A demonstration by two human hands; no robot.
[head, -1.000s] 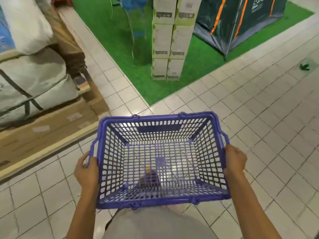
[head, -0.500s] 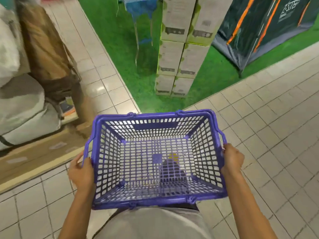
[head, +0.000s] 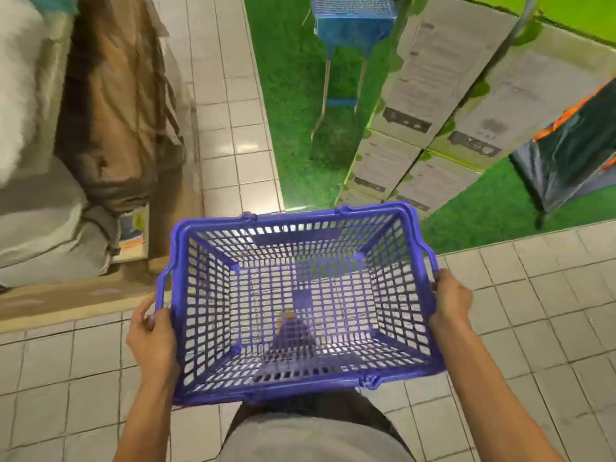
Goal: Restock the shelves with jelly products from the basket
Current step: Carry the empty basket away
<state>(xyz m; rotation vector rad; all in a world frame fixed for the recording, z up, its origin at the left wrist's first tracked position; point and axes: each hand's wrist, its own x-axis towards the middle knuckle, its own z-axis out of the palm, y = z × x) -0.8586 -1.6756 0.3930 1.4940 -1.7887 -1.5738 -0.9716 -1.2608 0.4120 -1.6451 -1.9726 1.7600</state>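
Left hand (head: 151,338) grips the left edge of a purple plastic mesh basket (head: 283,393), fingers curled round the folded handle. Right hand (head: 450,301) grips the right edge the same way. The basket is held level in front of the waist, above the pale tiled floor (head: 550,311); tiles show through its mesh bottom. Far left: grey-white sacks (head: 40,211) and a brown wrapped bundle (head: 116,111). Beyond, on green artificial turf (head: 293,111): stacked cardboard boxes (head: 433,78), a blue mesh stand (head: 353,25) and a dark tent with orange trim (head: 573,155).
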